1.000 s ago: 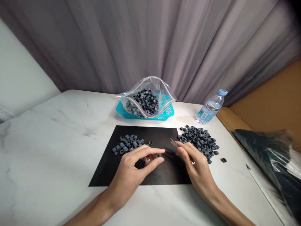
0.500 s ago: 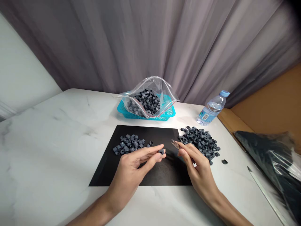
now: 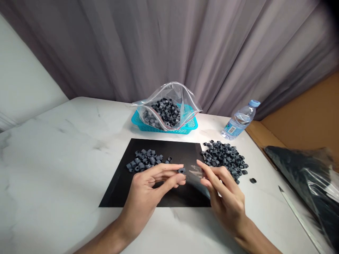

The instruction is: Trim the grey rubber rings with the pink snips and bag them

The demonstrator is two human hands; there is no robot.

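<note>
Over the black mat [image 3: 116,192], my left hand [image 3: 152,185] pinches a small dark grey rubber bushing [image 3: 181,170] between thumb and fingertips, its hole facing me. Across a short gap, my right hand [image 3: 225,187] is closed on a small pale, two-pointed tool [image 3: 196,171], blurred and mostly hidden by the fingers. The tool's tips point left towards the bushing, apart from it. Behind my left hand, a pile of similar bushings [image 3: 144,160] lies on the mat. A larger pile [image 3: 224,155] lies beyond my right hand, at the mat's right edge.
At the back, an open clear zip bag [image 3: 173,88] full of grey pieces sits in a turquoise basket [image 3: 136,120]. A water bottle [image 3: 239,120] stands back right. Farther right are a cardboard box [image 3: 307,113], a dark plastic-wrapped bundle [image 3: 299,173] and one loose piece [image 3: 253,180].
My right hand has turned, its index finger stretching out, and the tool's tips have dropped slightly to about the bushing's level. The left hand keeps its pinch, with the bushing's hole turned more towards me.
</note>
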